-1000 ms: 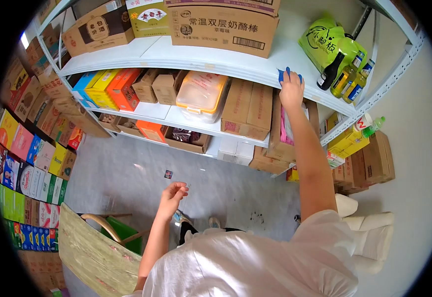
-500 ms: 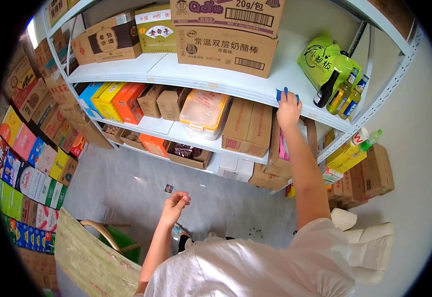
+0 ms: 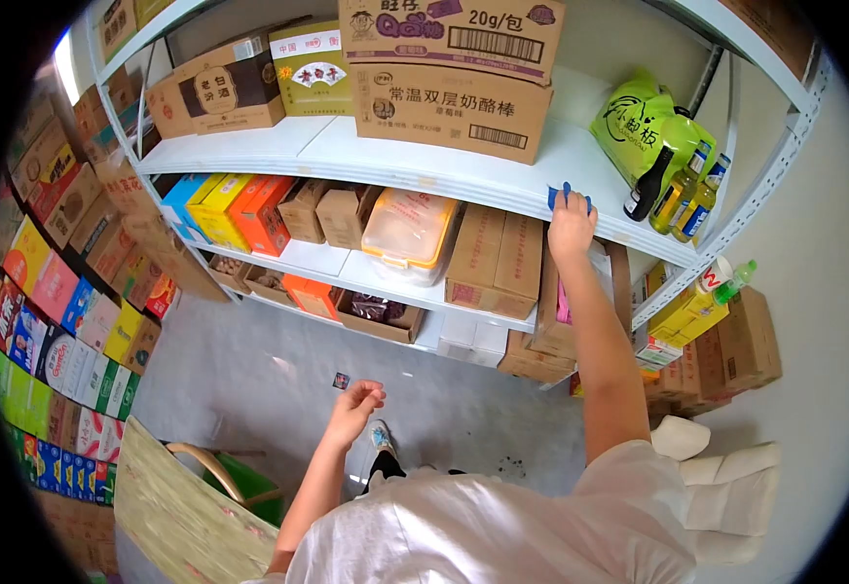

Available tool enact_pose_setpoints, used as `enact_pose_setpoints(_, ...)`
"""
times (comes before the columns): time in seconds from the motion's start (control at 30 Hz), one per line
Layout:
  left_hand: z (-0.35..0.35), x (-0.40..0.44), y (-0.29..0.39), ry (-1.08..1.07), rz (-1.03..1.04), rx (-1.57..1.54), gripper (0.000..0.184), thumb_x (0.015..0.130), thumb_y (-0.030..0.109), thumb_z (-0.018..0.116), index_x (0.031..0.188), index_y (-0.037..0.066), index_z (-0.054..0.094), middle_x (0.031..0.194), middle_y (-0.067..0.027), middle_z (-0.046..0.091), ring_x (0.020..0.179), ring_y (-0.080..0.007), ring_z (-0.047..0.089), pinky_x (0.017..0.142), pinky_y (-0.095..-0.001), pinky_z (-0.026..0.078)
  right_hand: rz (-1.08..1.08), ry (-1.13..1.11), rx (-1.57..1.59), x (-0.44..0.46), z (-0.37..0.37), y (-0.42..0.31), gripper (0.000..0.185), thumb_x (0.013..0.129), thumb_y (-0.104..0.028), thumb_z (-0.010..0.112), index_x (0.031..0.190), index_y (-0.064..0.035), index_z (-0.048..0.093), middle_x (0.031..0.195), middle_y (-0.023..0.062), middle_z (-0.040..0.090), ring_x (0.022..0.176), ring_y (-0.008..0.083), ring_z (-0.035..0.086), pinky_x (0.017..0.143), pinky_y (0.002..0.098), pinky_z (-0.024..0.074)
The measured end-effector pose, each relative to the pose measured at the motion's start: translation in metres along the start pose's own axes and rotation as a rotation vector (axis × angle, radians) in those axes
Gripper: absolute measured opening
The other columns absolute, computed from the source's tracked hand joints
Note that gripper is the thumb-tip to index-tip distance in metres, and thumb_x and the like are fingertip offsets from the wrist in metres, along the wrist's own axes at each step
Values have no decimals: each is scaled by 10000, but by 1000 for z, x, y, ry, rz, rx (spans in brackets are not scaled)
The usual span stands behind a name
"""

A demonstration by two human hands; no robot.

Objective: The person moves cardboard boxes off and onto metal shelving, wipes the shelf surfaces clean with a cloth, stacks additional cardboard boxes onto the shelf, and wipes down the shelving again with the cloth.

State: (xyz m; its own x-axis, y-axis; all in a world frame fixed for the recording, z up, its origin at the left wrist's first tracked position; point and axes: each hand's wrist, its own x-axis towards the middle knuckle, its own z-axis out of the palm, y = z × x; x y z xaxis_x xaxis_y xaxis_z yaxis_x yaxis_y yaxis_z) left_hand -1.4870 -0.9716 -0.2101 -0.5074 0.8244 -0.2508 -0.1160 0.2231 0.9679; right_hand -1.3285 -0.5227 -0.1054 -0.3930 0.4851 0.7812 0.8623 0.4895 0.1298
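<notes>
My right hand reaches forward to the front edge of the upper white shelf. Its fingers close on a blue cloth, mostly covered by the hand and pressed against the edge. To the right of it stand a dark bottle and two yellow-labelled bottles, in front of a green plastic bag. Low over the grey floor, my left hand has its fingers curled together, with nothing visible in them.
Cardboard cartons stand on the upper shelf. A lidded plastic tub and several boxes sit on the shelf below. Stacked goods line the left side. A covered table, green bin and cream chair are near my body.
The view has shifted slightly, and one of my shoes shows more fully on the floor. My right hand stays at the shelf edge with the cloth; my left hand keeps its curled shape.
</notes>
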Motion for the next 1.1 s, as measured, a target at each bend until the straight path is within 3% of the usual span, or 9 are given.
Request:
enact_pose_setpoints(0.37,7,53,15,-123,1,50,257,920,262,555,1068,53,574,962,-71,646,856,-152,612,766,-279,450,37,-3,-37,17,6,-12,264,801,-155,508,995,-34,640,978,76,596,1039,225,516,908,448,366)
enact_pose_setpoints(0.73,3,97,13,-170,-20,20,215,917,213,562,1045,41,580,923,-55,641,816,-134,602,716,-255,447,18,44,18,29,14,-43,324,786,-122,514,1069,10,601,1063,119,579,1088,253,503,953,446,342)
enact_pose_setpoints(1.1,1,133,13,-214,-11,59,254,921,267,548,1049,48,571,943,-76,646,830,-164,618,743,-287,466,-1,39,79,51,26,-89,355,823,-150,482,1109,27,595,1139,180,579,1124,284,496,988,467,318)
